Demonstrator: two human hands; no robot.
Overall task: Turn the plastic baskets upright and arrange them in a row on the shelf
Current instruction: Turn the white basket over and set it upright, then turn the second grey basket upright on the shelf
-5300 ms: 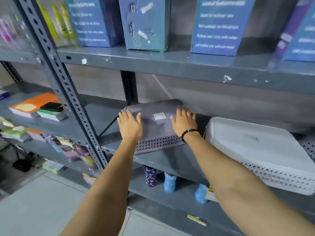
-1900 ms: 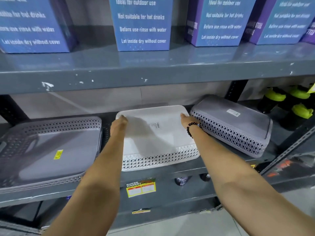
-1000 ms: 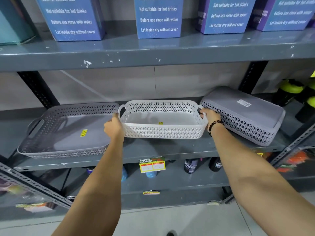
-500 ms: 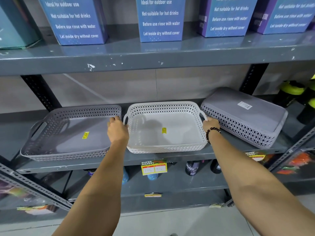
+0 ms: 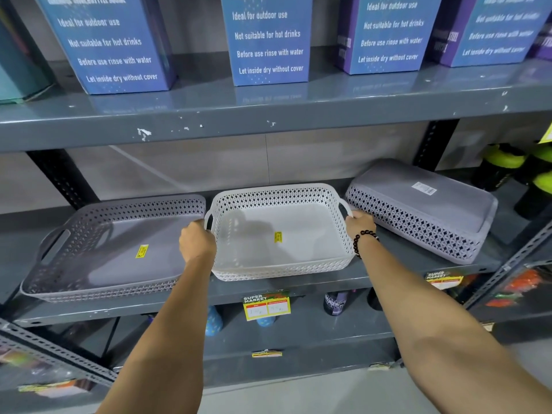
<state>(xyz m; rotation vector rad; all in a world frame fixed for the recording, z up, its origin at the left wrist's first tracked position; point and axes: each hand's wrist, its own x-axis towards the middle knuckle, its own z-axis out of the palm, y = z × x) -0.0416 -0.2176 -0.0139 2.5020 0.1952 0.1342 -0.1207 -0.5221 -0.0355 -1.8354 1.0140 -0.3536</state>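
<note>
White basket [image 5: 277, 234], upright on the shelf [image 5: 298, 289], left hand [image 5: 195, 243] and right hand [image 5: 358, 224] clamped on its end handles: probably light, stiff, thin-walled plastic.

White basket [image 5: 277, 234], centre: diamond-lattice walls, plain floor, small yellow sticker [image 5: 278, 236]. Left grey basket [image 5: 113, 249]: same diamond lattice, yellow sticker. Right grey basket [image 5: 424, 207]: lattice sides, plain base, white label [image 5: 424, 188]. Shelf [image 5: 298, 289]: dark grey, chipped paint above. Boxes [image 5: 265, 40]: blue with white lettering, purple sides. Price tag [image 5: 266, 306]: yellow and red. Bracelet [image 5: 363, 240]: dark beads.
</note>
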